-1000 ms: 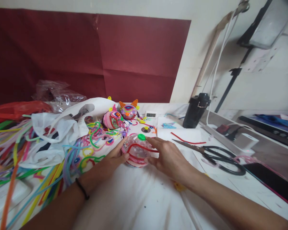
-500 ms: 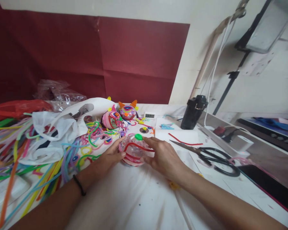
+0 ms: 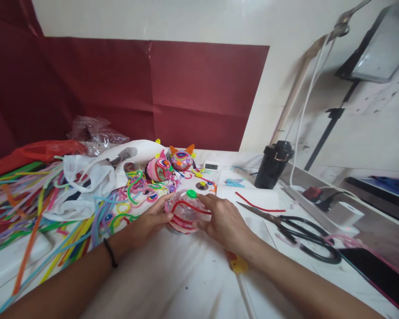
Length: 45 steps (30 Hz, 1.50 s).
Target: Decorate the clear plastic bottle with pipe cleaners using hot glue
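Observation:
On the table before me sits a clear plastic ball (image 3: 186, 212) with a green spot on top and pink pipe cleaners wound around its lower part. A red pipe cleaner (image 3: 186, 203) curves over its near side. My left hand (image 3: 158, 215) is closed around the ball's left side, thumb at the front. At the right side, my right hand (image 3: 221, 217) has its thumb and fingers around the red pipe cleaner's free end, touching the ball. Two decorated balls (image 3: 182, 159) with coloured ears and eyes stand behind.
Black-handled scissors (image 3: 286, 223) and another red pipe cleaner (image 3: 259, 207) lie to the right, near a black bottle (image 3: 273, 165) and a phone (image 3: 374, 277). Many coloured pipe cleaners (image 3: 69, 241) and a white plastic bag (image 3: 86, 181) cover the left side. A small digital clock (image 3: 211, 166) stands behind.
The camera view has shifted, so the scene sits slightly lower and further right. Both hands keep their hold on the ball and pipe cleaner, with little visible movement.

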Available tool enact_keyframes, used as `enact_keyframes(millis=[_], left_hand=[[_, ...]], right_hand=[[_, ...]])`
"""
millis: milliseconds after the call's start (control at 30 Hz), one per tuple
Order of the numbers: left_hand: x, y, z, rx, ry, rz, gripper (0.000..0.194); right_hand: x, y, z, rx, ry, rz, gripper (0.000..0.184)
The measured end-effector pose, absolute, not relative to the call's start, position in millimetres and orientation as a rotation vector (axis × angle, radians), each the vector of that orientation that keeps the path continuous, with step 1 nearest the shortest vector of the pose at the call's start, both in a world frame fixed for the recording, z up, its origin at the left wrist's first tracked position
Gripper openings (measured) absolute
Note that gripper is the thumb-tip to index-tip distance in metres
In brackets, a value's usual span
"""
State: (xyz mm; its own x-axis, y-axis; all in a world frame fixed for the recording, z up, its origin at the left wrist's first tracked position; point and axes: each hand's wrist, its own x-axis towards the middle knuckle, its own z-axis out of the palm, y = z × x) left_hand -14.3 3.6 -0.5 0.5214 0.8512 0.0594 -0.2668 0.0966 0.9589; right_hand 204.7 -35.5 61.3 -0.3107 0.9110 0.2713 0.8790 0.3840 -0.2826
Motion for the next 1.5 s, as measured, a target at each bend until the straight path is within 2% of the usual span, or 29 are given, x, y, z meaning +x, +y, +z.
enact_keyframes(millis=[167, 567, 767, 1500], left_hand=[[-16.9, 5.0, -1.3, 1.232, 0.620, 0.897, 0.062], [-22.9, 8.0, -2.8, 1.334, 0.678, 0.884, 0.064], [-21.2, 7.5, 1.9, 1.324, 0.629, 0.872, 0.056], [-18.8, 7.3, 4.0, 1.326, 0.657, 0.925, 0.054]], right_hand=[[203.9, -39.7, 63.2, -1.572, -2.294, 0.090, 0.038], [202.2, -42.0, 63.6, -1.607, -2.298, 0.062, 0.043], [199.6, -43.1, 62.6, -1.602, -2.297, 0.007, 0.045], [200.8, -40.8, 60.9, -1.538, -2.296, 0.019, 0.039]])
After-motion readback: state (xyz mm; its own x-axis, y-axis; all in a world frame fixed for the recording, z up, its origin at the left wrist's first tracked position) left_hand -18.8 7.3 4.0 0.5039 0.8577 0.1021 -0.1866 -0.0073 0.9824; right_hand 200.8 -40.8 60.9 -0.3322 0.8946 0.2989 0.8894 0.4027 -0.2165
